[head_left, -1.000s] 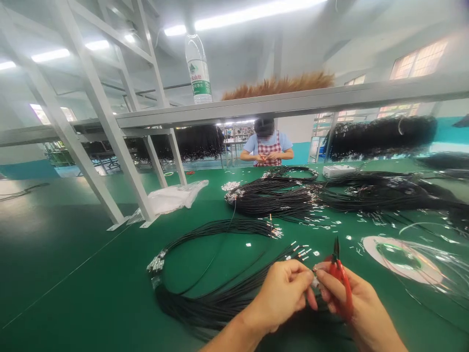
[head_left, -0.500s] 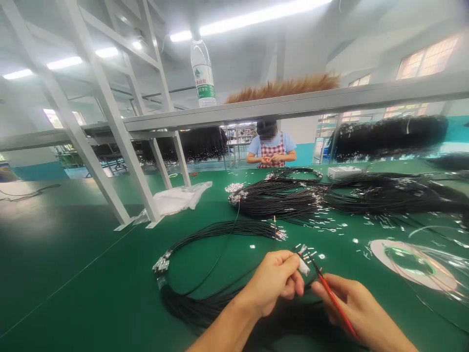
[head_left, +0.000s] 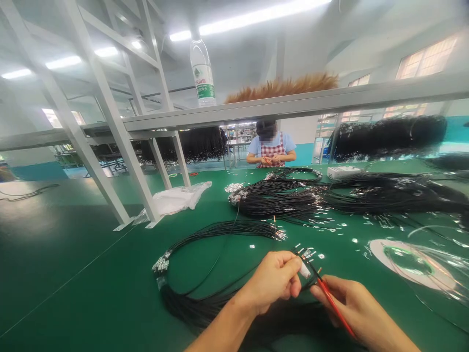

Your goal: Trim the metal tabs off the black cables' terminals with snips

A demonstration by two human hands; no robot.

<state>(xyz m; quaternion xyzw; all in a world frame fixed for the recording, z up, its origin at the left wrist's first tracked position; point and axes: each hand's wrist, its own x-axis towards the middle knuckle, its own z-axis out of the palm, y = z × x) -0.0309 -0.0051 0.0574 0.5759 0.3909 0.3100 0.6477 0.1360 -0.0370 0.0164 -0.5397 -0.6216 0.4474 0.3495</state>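
My left hand (head_left: 276,278) is closed in a pinch near the stripped ends of a black cable (head_left: 301,254). A small white piece (head_left: 305,270) shows at its fingertips; whether it is held or worn on a finger I cannot tell. My right hand (head_left: 348,298) grips a red-handled tool (head_left: 335,305) whose thin dark tips point toward those cable ends. Beneath both hands runs a bundle of black cables (head_left: 194,305), curving left to a cluster of silvery connectors (head_left: 161,263). Its other strands end in bare tips (head_left: 280,233) beyond my left hand.
On the green table (head_left: 91,293) lie a large pile of black cables (head_left: 271,200), a white disc (head_left: 381,252) with clear strands, a plastic bag (head_left: 179,200) and scattered scraps. A metal shelf (head_left: 256,112) carries a water bottle (head_left: 203,78). A person (head_left: 271,149) works opposite.
The red-handled tool's tips have shifted slightly and look closer together. A copper-coloured wire end now shows beside them. My left hand has barely moved.
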